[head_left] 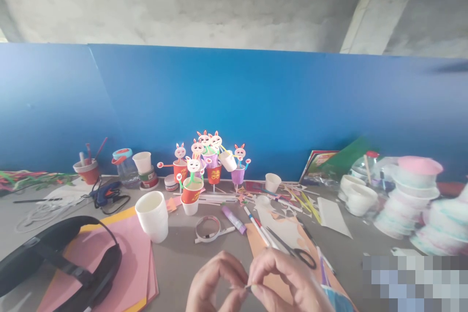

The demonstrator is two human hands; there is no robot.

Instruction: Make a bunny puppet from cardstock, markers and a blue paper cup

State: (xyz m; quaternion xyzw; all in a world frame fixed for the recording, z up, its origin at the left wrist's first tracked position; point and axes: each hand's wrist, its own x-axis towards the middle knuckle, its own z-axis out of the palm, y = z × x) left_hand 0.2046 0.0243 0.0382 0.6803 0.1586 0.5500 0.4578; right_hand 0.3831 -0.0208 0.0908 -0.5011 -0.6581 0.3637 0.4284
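My left hand (214, 282) and my right hand (285, 278) meet at the bottom centre, low over the grey table (183, 253). Both have their fingertips pinched together on a tiny pale piece (249, 286), too small to name. Just behind my right hand lie black-handled scissors (296, 251) on orange paper (261, 243), with white markers (258, 226) and a purple glue stick (234, 219) beside them. A roll of tape (207, 228) lies ahead of my left hand.
Rabbit-faced paper-cup figures (204, 163) stand at the back against a blue wall (234, 107). A stack of white cups (152, 214), pink and yellow sheets (124, 263) and a black headset (62, 258) are at left. Stacked bowls (413, 200) crowd the right. A glue gun (106, 194) lies back left.
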